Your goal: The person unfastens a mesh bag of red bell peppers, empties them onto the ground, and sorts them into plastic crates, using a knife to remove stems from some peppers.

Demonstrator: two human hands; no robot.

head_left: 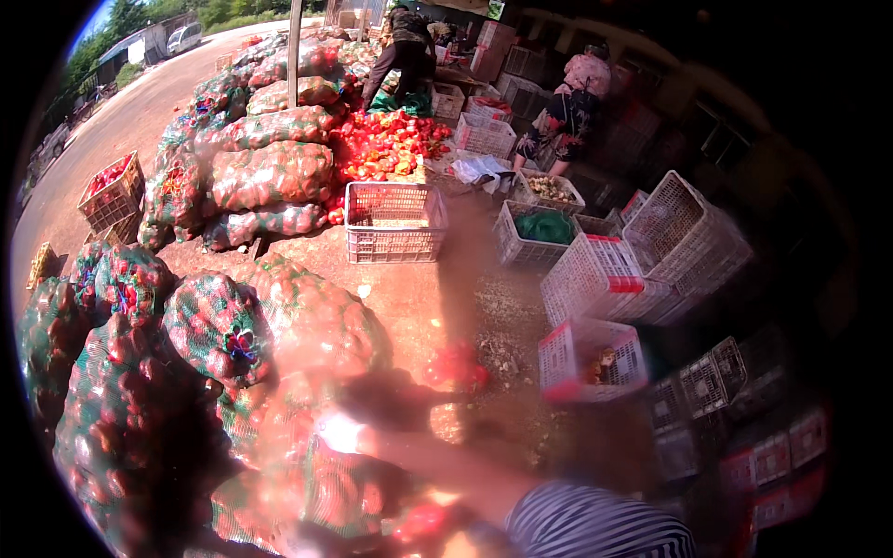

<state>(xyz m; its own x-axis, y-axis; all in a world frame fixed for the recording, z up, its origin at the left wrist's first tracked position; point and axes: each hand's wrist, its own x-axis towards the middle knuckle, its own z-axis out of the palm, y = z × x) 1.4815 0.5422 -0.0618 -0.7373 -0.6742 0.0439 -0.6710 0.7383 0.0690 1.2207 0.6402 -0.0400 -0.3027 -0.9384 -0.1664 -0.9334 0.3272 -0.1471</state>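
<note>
My right arm, in a striped sleeve, reaches in from the lower right toward a mesh sack of red produce. My right hand is at the sack, washed out by glare. Its fingers cannot be made out, nor whether it grips the netting. Behind it lies a large filled sack. A green net sack, tied at its end, rests to the left of that one. Several red peppers lie on the ground beyond my forearm. My left hand is not in view.
A plastic crate stands ahead, before a heap of red peppers. Stacked crates line the right side. Full sacks are piled at the far left by a post. Two people bend over farther back.
</note>
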